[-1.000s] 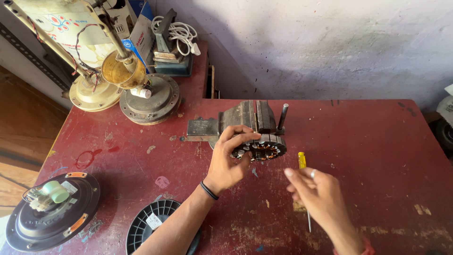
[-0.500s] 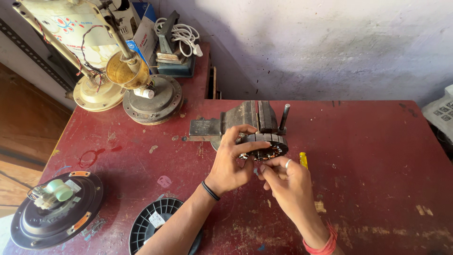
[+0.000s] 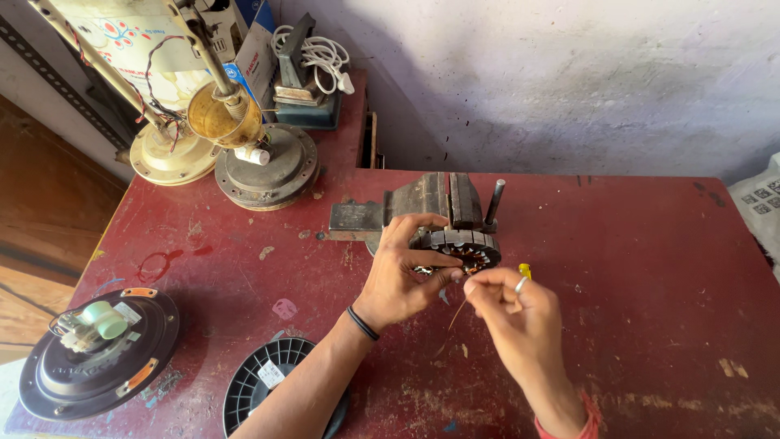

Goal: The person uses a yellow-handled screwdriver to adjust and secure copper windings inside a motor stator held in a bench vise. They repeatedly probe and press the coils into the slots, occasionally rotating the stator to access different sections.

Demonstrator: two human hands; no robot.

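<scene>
A round motor stator point(image 3: 465, 243) with copper windings sits on the red table point(image 3: 634, 268) right in front of a grey bench vise point(image 3: 429, 199). My left hand point(image 3: 400, 278) grips the stator's near left edge, thumb and fingers curled around it. My right hand point(image 3: 517, 313) is just to the right and nearer, pinching a thin wire point(image 3: 457, 314) that runs down from the stator's underside. A yellow screwdriver handle point(image 3: 526, 269) pokes out behind my right hand's knuckles; the rest of the tool is hidden.
A black fan motor housing point(image 3: 97, 358) lies at the near left, and a black ribbed round cover point(image 3: 268, 382) lies under my left forearm. Fan bases point(image 3: 264, 167), a brass cup and a white cable point(image 3: 321, 57) crowd the far left. The wall point(image 3: 569, 81) runs behind.
My right hand has moved left from the open table to the stator. It no longer holds the screwdriver up and now pinches the thin wire. My left hand stayed on the stator.
</scene>
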